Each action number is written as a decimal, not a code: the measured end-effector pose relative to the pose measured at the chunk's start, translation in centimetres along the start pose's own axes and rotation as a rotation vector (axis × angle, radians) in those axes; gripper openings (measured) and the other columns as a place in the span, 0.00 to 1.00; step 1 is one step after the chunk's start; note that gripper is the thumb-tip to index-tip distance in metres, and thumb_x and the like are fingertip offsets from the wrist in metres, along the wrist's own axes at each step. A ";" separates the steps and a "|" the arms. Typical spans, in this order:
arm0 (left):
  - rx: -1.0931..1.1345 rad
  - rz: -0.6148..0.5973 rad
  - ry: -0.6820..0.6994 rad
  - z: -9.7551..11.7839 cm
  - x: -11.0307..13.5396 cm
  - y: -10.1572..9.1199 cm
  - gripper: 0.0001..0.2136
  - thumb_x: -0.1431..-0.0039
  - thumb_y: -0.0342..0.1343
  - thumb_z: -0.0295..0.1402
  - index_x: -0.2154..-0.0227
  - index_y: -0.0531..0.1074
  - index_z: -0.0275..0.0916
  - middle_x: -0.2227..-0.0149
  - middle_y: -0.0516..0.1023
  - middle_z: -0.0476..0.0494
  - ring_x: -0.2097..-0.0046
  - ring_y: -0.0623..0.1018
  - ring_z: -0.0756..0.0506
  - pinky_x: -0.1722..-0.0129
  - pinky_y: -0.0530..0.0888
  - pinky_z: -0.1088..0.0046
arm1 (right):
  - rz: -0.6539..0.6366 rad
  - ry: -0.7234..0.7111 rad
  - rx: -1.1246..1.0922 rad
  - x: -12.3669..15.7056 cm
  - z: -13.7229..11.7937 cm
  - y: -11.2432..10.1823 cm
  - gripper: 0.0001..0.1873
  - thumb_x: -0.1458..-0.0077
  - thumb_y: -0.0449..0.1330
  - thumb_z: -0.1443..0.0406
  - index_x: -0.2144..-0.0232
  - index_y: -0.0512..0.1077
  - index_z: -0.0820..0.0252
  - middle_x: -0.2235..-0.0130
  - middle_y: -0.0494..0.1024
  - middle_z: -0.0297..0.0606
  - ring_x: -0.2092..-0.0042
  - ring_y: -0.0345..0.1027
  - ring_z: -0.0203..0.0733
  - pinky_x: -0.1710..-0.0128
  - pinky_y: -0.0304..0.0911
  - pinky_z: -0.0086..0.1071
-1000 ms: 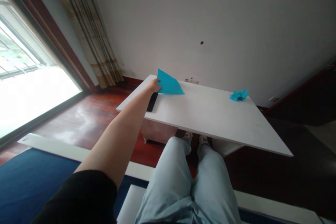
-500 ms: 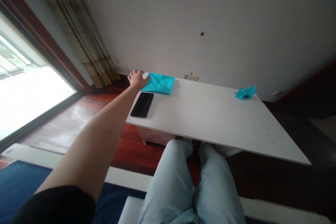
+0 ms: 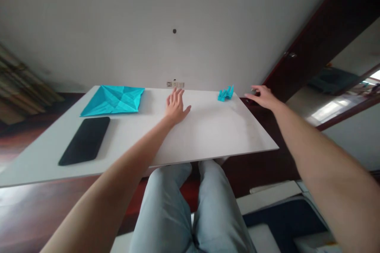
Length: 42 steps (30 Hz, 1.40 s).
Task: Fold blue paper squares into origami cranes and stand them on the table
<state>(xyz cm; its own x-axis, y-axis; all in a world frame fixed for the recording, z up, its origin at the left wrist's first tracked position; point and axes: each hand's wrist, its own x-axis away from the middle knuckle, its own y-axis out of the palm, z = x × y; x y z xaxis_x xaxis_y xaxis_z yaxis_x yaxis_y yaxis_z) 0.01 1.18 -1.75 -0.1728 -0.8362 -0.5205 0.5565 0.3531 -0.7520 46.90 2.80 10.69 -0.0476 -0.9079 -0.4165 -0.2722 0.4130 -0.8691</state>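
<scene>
My left hand (image 3: pixel 177 106) is over the middle of the white table (image 3: pixel 208 134), fingers spread and holding nothing. My right hand (image 3: pixel 261 97) hangs beyond the table's right edge, its fingers slightly curled and apart, with nothing visible in them. Between the two hands, nearer the right one, a small folded blue paper figure (image 3: pixel 226 93) with pointed tips stands near the far right corner. A creased sheet of blue paper (image 3: pixel 115 101) lies at the far left of the table. In front of it rests a black smartphone (image 3: pixel 86 141).
Behind the table rises a grey wall with sockets (image 3: pixel 175 84). A curtain (image 3: pixel 14 87) hangs at the left, and a dark door (image 3: pixel 311 39) stands at the right. My legs (image 3: pixel 166 205) reach under the table's front edge.
The view has swung to the right. My left hand has left the blue paper sheet and moved right to mid-table. My right hand has come into view at the right.
</scene>
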 end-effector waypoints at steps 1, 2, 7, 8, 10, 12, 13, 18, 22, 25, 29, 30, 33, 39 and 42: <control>0.011 -0.019 0.020 0.0 0.1 0.4 0.42 0.29 0.62 0.42 0.18 0.53 0.34 0.16 0.59 0.20 0.12 0.49 0.25 0.15 0.53 0.36 | -0.034 0.028 -0.018 -1.2 -1.5 2.3 0.39 0.39 0.79 0.51 0.30 0.78 0.57 0.31 0.78 0.56 0.34 0.78 0.65 0.29 0.71 0.60; 0.024 -0.006 0.029 -0.1 0.3 0.6 0.42 0.29 0.62 0.41 0.18 0.54 0.35 0.16 0.59 0.20 0.12 0.49 0.25 0.16 0.54 0.36 | -0.078 0.062 -0.044 -2.3 -3.0 4.4 0.47 0.41 0.80 0.51 0.25 0.73 0.57 0.27 0.73 0.58 0.30 0.73 0.66 0.26 0.68 0.59; 0.088 0.071 -0.070 -1.4 0.2 0.4 0.43 0.31 0.65 0.39 0.19 0.54 0.37 0.18 0.61 0.17 0.12 0.52 0.22 0.17 0.56 0.34 | -0.134 0.065 -0.035 -4.6 -7.1 10.0 0.24 0.41 0.82 0.55 0.44 0.87 0.53 0.33 0.76 0.53 0.28 0.63 0.70 0.24 0.53 0.67; 0.099 0.076 -0.091 -1.5 0.1 0.5 0.43 0.32 0.65 0.39 0.20 0.54 0.37 0.18 0.61 0.17 0.13 0.53 0.22 0.17 0.56 0.33 | -0.150 0.040 -0.026 -4.6 -7.4 10.3 0.16 0.41 0.82 0.57 0.53 0.88 0.53 0.36 0.78 0.51 0.29 0.63 0.71 0.25 0.51 0.69; 0.126 0.080 -0.119 -1.5 -0.2 0.8 0.41 0.31 0.65 0.41 0.20 0.55 0.39 0.18 0.61 0.18 0.13 0.55 0.22 0.18 0.57 0.33 | -0.150 -0.029 -0.081 -4.8 -8.0 10.8 0.09 0.43 0.81 0.60 0.65 0.85 0.54 0.44 0.81 0.48 0.33 0.67 0.68 0.26 0.52 0.69; 0.164 0.073 -0.119 -1.4 -0.4 1.1 0.39 0.29 0.64 0.44 0.21 0.58 0.41 0.20 0.64 0.20 0.15 0.59 0.23 0.18 0.59 0.35 | -0.121 -0.081 -0.286 -5.0 -9.3 11.6 0.13 0.44 0.81 0.58 0.69 0.81 0.54 0.54 0.81 0.43 0.44 0.73 0.60 0.31 0.61 0.62; 0.184 0.063 -0.115 -1.4 -0.5 1.2 0.37 0.28 0.64 0.46 0.23 0.60 0.42 0.21 0.66 0.22 0.17 0.63 0.24 0.19 0.61 0.36 | -0.113 -0.088 -0.443 -5.1 -10.3 12.1 0.17 0.45 0.81 0.54 0.70 0.79 0.53 0.58 0.80 0.40 0.51 0.73 0.54 0.37 0.67 0.57; 0.282 -0.010 -0.125 -1.6 -0.8 1.1 0.31 0.24 0.60 0.55 0.28 0.68 0.44 0.26 0.74 0.27 0.23 0.72 0.26 0.21 0.65 0.39 | -0.270 -0.017 -1.260 -3.4 -17.5 15.6 0.34 0.60 0.85 0.38 0.62 0.78 0.48 0.66 0.81 0.28 0.62 0.77 0.41 0.56 0.73 0.37; 0.360 0.004 -0.112 -2.1 -1.1 1.0 0.37 0.28 0.65 0.58 0.25 0.66 0.45 0.23 0.72 0.28 0.20 0.69 0.26 0.20 0.63 0.38 | -0.425 0.098 -1.554 -0.2 -21.0 17.9 0.35 0.64 0.89 0.46 0.61 0.76 0.46 0.61 0.88 0.24 0.54 0.86 0.43 0.52 0.78 0.36; 0.458 0.031 -0.144 -2.6 -1.4 1.1 0.44 0.30 0.69 0.55 0.21 0.58 0.43 0.22 0.71 0.25 0.23 0.75 0.26 0.21 0.66 0.36 | -0.471 0.140 -1.623 1.3 -21.7 18.9 0.30 0.62 0.87 0.51 0.62 0.76 0.46 0.59 0.90 0.25 0.52 0.87 0.45 0.48 0.80 0.39; 0.495 0.019 -0.177 -3.0 -1.4 1.0 0.49 0.34 0.74 0.52 0.18 0.54 0.48 0.21 0.68 0.24 0.27 0.80 0.25 0.24 0.70 0.34 | -0.503 0.155 -1.652 1.7 -21.5 19.4 0.22 0.59 0.83 0.55 0.64 0.78 0.47 0.59 0.91 0.27 0.52 0.87 0.44 0.45 0.79 0.39; 0.469 0.019 -0.168 -3.1 -1.3 1.0 0.47 0.35 0.75 0.53 0.20 0.59 0.49 0.20 0.66 0.25 0.26 0.78 0.24 0.24 0.69 0.33 | -0.511 0.151 -1.651 1.7 -21.4 19.4 0.21 0.59 0.82 0.56 0.65 0.78 0.47 0.59 0.90 0.27 0.52 0.86 0.44 0.44 0.79 0.39; 0.401 0.048 -0.125 -3.1 -1.2 1.1 0.44 0.38 0.77 0.54 0.25 0.65 0.50 0.17 0.59 0.25 0.23 0.74 0.22 0.23 0.68 0.33 | -0.538 0.134 -1.627 1.5 -21.5 19.5 0.17 0.58 0.79 0.58 0.67 0.77 0.47 0.60 0.89 0.28 0.54 0.85 0.46 0.44 0.79 0.42; 0.439 0.088 -0.056 -3.1 -1.0 0.7 0.58 0.37 0.78 0.48 0.16 0.44 0.53 0.20 0.64 0.23 0.27 0.79 0.24 0.26 0.73 0.38 | -0.563 0.119 -1.663 1.6 -21.8 19.5 0.19 0.55 0.80 0.51 0.68 0.77 0.48 0.62 0.85 0.31 0.55 0.81 0.47 0.44 0.80 0.44; 0.350 0.006 0.019 -3.0 -0.9 0.2 0.50 0.35 0.76 0.45 0.17 0.53 0.53 0.24 0.71 0.28 0.32 0.83 0.27 0.27 0.74 0.40 | -0.564 0.103 -1.673 1.6 -21.9 19.4 0.27 0.56 0.83 0.41 0.68 0.79 0.49 0.62 0.84 0.32 0.56 0.79 0.45 0.47 0.80 0.41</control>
<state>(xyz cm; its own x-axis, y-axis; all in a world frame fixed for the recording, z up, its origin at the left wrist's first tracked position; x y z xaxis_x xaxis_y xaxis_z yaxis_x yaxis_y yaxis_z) -2.14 3.24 -2.64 -0.1822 -0.8254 -0.5344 0.8020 0.1897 -0.5665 20.49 7.81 -1.00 0.3535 -0.9282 -0.1161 -0.8722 -0.3720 0.3178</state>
